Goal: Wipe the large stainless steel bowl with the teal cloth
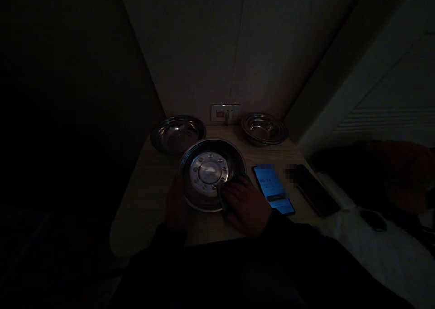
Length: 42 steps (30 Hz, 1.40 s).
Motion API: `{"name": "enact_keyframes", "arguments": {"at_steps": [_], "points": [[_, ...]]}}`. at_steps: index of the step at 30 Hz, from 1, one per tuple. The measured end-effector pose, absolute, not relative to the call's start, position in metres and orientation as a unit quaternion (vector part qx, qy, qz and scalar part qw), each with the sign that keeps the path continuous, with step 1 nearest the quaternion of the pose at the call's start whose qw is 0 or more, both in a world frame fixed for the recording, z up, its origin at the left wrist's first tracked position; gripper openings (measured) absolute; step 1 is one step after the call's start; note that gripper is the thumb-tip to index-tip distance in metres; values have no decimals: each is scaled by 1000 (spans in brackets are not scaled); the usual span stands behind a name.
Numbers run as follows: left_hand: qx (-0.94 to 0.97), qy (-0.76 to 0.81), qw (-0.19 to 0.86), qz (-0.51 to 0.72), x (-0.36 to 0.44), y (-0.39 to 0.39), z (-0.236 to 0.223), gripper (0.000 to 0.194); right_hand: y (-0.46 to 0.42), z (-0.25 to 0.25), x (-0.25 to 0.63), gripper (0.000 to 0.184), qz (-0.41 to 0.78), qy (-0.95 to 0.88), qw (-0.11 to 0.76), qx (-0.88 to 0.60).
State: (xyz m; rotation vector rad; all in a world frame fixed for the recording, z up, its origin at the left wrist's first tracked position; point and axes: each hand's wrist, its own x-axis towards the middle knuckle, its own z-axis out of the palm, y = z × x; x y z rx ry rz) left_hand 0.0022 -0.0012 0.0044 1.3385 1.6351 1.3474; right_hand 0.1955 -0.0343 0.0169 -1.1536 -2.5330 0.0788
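The right hand (246,205) is pressing a dark cloth (245,178) to a metal bowl (209,171), its fingers bending close together over the fabric. The bowl is sitting between both hands' fingers, its glossy base displaying a ring of oval marks. The left hand (176,204) is flanking the rim; its finger curl is too dark to tell. Wiping, apparently the step, is probably calling for even pressure and a steadied rim. Beyond the fingers, a shiny wide bowl (178,134) is standing on the wood-grained table (142,209).

Steel bowl (208,171), left grip (176,205) at rim, right grip (249,208) on cloth (222,198)
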Motion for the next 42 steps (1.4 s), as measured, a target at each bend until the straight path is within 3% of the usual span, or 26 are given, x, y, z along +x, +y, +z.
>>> {"name": "enact_keyframes", "arguments": {"at_steps": [42], "points": [[482, 639, 310, 513, -2, 0, 0, 39, -38, 19, 189, 43, 30, -894, 172, -413]]}}
